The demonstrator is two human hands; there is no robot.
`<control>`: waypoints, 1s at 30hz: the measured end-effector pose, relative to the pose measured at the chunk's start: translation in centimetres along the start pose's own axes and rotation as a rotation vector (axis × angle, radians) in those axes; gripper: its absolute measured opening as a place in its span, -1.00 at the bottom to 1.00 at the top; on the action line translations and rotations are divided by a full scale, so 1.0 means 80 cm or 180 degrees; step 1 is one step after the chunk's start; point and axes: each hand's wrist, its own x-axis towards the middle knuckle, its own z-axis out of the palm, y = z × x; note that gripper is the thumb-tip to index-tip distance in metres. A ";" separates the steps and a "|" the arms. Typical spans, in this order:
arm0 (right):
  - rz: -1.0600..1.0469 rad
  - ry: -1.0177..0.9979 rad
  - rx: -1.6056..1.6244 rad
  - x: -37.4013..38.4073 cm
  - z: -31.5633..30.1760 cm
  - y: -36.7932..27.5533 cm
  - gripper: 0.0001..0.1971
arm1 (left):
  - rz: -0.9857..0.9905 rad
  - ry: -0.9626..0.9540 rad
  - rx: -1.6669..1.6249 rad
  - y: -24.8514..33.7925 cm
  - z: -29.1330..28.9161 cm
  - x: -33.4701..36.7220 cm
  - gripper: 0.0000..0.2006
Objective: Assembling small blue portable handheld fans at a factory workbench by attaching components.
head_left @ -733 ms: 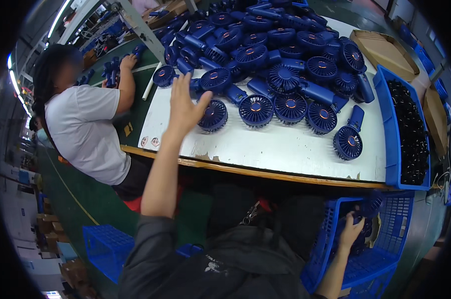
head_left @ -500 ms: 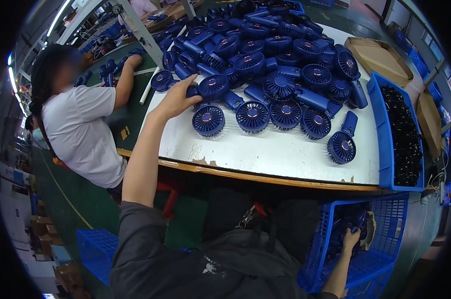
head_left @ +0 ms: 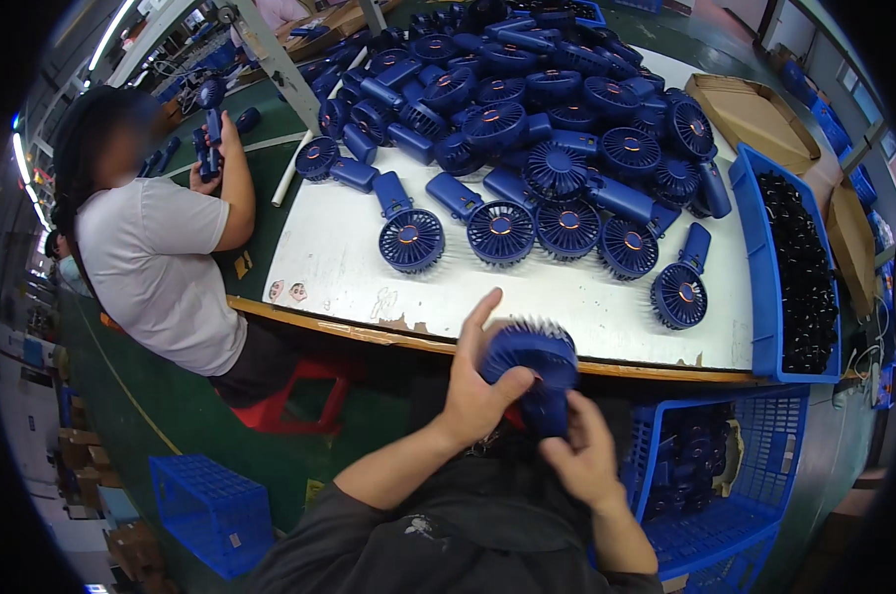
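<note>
Both of my hands hold one dark blue hand-held fan close to my chest, just below the front edge of the white table. My left hand cups the round fan head from the left, index finger raised. My right hand grips the fan's handle from below. A large heap of the same blue fans covers the far half of the table, with a loose row of them nearest me.
A seated person in a white shirt works at the table's left, holding a fan. A blue bin of black parts stands on the right edge. A blue crate sits beside my right arm, another on the green floor.
My left hand came back from the heap on the table with a fan. My right hand left the blue crate and joined it at the fan's handle.
</note>
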 end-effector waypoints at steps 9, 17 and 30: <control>-0.1282 -0.0811 -0.3360 0.048 0.022 -0.074 -0.59 | -0.2209 -0.0527 -0.2130 -0.031 -0.004 0.018 -0.28; -0.1563 0.1394 -0.4526 0.190 -0.253 -0.249 -0.78 | -0.1764 -0.1235 -0.1650 -0.010 0.021 0.003 -0.65; -0.1165 0.2644 -0.4588 0.225 -0.395 -0.237 -0.84 | -0.1213 -0.1331 -0.0663 -0.005 0.000 -0.006 -0.70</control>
